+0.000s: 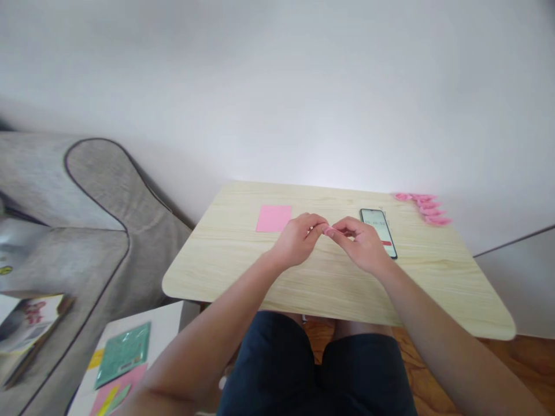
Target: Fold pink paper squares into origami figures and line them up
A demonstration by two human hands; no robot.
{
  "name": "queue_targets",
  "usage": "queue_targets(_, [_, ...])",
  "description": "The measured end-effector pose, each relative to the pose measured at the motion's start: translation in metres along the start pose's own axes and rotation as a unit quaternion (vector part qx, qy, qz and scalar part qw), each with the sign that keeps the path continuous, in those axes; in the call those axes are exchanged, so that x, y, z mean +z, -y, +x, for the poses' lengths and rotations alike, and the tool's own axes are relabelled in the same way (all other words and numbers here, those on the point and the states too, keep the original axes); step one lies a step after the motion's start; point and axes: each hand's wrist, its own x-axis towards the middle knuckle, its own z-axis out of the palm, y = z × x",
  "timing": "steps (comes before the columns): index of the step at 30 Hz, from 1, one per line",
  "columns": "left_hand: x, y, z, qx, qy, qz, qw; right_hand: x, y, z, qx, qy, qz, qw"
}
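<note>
Over the middle of a light wooden table (329, 283), my left hand (299, 238) and my right hand (362, 242) meet fingertip to fingertip. Both are closed in a pinch on a small folded pink paper piece (328, 230) held between them just above the tabletop. A flat pink paper sheet (273, 218) lies on the table just left of my left hand. Directly behind my right hand lies a phone (380, 230) with its screen lit.
Several folded pink paper pieces (424, 207) sit in a row at the table's far right corner by the white wall. A grey sofa (87, 219) stands to the left. At lower left, a low white surface carries a green packet (124, 353) and coloured papers.
</note>
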Motion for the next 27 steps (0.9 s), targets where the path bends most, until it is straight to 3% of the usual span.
queue_targets(5, [-0.005,0.025,0.033,0.008,-0.012,-0.032,0.999,0.004,-0.008,0.039,-0.028,-0.026,-0.017,0.999])
queue_targets(10, [-0.013,0.05,0.043,-0.022,-0.022,-0.063,0.998,0.016,-0.016,0.056,-0.008,-0.015,-0.019,1.0])
queue_targets(18, [-0.007,0.061,0.041,-0.07,0.0,-0.166,0.984,0.029,-0.024,0.053,0.018,-0.023,-0.008,1.0])
queue_targets(27, [-0.005,0.061,0.042,-0.082,0.012,-0.13,0.988,0.031,-0.036,0.047,0.035,-0.057,-0.002,0.998])
